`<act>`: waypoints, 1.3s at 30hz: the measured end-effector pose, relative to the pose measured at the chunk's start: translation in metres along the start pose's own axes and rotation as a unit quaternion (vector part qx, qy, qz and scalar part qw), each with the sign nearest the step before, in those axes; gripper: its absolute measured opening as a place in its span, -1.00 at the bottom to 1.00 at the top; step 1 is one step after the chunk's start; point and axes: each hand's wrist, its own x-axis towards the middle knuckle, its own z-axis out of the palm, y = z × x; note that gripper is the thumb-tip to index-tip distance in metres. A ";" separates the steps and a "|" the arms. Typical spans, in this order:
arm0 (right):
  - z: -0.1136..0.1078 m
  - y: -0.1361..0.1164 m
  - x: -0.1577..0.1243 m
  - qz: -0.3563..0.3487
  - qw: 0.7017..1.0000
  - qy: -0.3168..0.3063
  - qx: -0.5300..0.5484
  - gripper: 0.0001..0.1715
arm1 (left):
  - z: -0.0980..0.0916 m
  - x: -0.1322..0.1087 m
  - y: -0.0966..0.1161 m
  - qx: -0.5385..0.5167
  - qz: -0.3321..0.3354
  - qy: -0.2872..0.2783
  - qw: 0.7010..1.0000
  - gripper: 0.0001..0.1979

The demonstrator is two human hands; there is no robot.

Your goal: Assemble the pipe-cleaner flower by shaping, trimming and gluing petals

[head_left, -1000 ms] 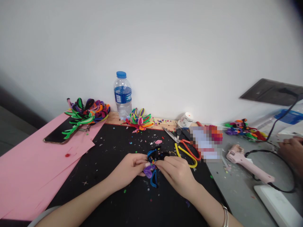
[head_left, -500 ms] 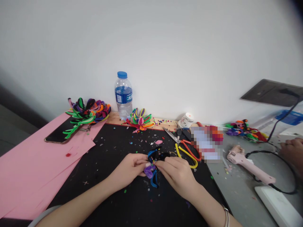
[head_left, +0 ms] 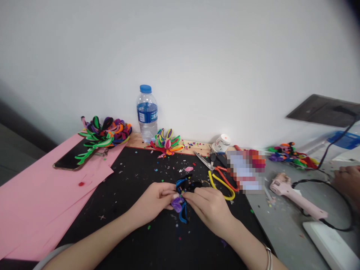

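A small figure of bent pipe cleaners [head_left: 177, 204], purple, blue and black, is held between both hands above the black mat [head_left: 129, 251]. My left hand [head_left: 154, 200] pinches it from the left, fingertips at its middle. From the right, my right hand [head_left: 210, 206] has its thumb and fingers closed on the same figure. Blue loops stick out above and below the fingertips, and a black loop reaches behind my right hand. The exact spot under the fingertips is hidden.
Scissors [head_left: 225, 180] lie beyond my right hand. A bottle [head_left: 147, 112], pipe cleaner bundles [head_left: 168, 142] and a cup [head_left: 221, 143] line the wall. At right are a pink glue gun [head_left: 300, 198] with a cable and another person's hand [head_left: 348, 183]. A phone [head_left: 67, 159] lies left.
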 end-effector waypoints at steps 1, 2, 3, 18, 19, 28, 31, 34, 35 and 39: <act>0.000 0.000 -0.001 0.002 1.000 0.006 0.006 -0.80 | 0.000 0.000 0.000 0.000 0.001 0.002 1.000 -0.71; -0.001 0.000 -0.001 0.007 1.000 0.015 0.014 -0.81 | -0.001 0.000 0.000 0.001 0.000 0.005 1.000 -0.72; -0.002 0.001 -0.002 0.018 0.999 0.030 0.023 -0.81 | -0.001 0.000 -0.001 0.001 0.001 0.008 1.000 -0.73; -0.008 0.047 0.001 0.228 0.969 0.074 -0.053 -0.82 | -0.012 0.003 -0.007 -0.025 -0.002 0.110 0.994 -0.67; -0.007 0.046 0.002 0.230 0.969 0.066 -0.057 -0.82 | -0.013 0.003 -0.007 -0.030 -0.008 0.120 0.992 -0.66; -0.002 0.044 0.000 0.246 0.968 0.026 -0.050 -0.80 | -0.008 0.002 0.004 -0.007 -0.056 0.144 0.988 -0.62; -0.004 0.044 -0.001 0.247 0.967 0.042 -0.046 -0.79 | -0.007 0.002 0.007 0.002 -0.060 0.144 0.988 -0.62; -0.006 0.044 -0.001 0.243 0.968 0.054 -0.045 -0.78 | -0.007 0.003 0.009 0.011 -0.069 0.150 0.986 -0.62; -0.007 0.044 -0.001 0.242 0.968 0.058 -0.044 -0.78 | -0.007 0.003 0.009 0.014 -0.071 0.150 0.986 -0.64; -0.010 0.043 -0.001 0.241 0.967 0.064 -0.040 -0.78 | -0.008 0.006 0.009 0.026 -0.069 0.137 0.988 -0.71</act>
